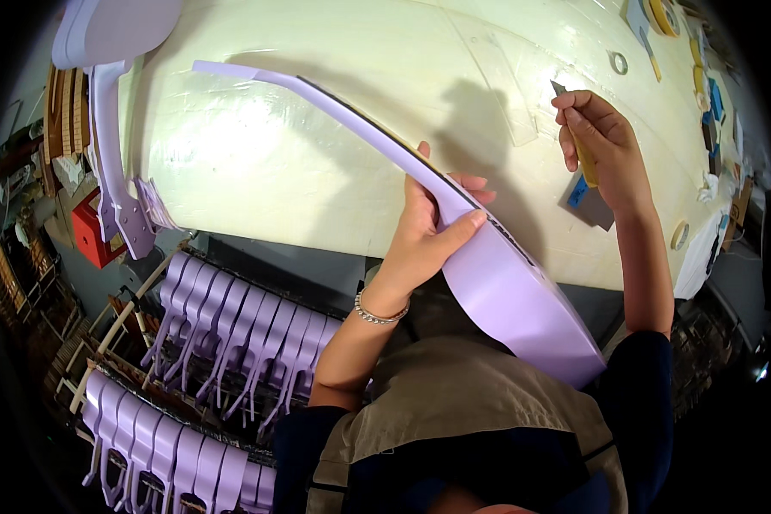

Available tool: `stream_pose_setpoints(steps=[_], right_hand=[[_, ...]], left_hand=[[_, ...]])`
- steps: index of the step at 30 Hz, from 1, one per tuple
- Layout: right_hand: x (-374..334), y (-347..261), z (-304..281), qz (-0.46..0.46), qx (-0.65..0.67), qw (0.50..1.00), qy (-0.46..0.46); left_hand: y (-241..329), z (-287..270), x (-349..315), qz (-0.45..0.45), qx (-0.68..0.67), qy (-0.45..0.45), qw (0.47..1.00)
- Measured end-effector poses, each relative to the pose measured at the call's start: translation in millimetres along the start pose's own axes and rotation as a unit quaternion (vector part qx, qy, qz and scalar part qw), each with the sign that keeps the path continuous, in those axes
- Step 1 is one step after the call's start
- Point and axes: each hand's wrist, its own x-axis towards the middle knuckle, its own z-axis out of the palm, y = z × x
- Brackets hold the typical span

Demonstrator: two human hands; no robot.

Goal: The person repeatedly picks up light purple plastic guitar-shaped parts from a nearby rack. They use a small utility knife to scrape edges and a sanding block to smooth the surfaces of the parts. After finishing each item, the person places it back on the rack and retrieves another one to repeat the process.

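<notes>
A glossy lilac ukulele (510, 295), turned on its side, leans against my apron with its neck stretching to the upper left over the table. My left hand (437, 218) is closed around the place where neck and body meet, thumb on the body's side. A dark edge strip runs along the neck; the ukulele's front is mostly hidden. Raised at the right, my right hand (595, 137) grips a craft knife (586, 163) with a yellow handle, its dark blade pointing up and away. The blade is apart from the ukulele.
A pale covered table (257, 171) bears a clear plastic strip (497, 73), a grey tape roll (618, 62) and a grey piece with blue tape (584, 199). More lilac ukuleles (231, 317) hang on racks at lower left. A red box (90, 231) stands beyond the table's left edge.
</notes>
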Motion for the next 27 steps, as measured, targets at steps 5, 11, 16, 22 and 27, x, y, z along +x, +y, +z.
stream_pose_setpoints(steps=[5,11,16,22,27], right_hand=[[14,-22,35,0.035,0.401,0.911,-0.093],[45,-19,58,-0.049,0.097,0.971,-0.214],[67,-21,99,-0.171,-0.003,0.973,-0.155],[86,-46,128,-0.275,-0.174,0.926,-0.193],[107,-50,145,-0.34,-0.195,0.897,-0.206]], left_hand=[[-4,5,2,0.011,-0.031,0.015,0.999],[-4,2,5,0.023,-0.033,-0.008,0.999],[-11,-3,6,0.048,-0.019,-0.03,0.998],[-17,-4,8,0.07,0.023,-0.006,0.997],[-23,-5,7,0.079,0.031,0.012,0.996]])
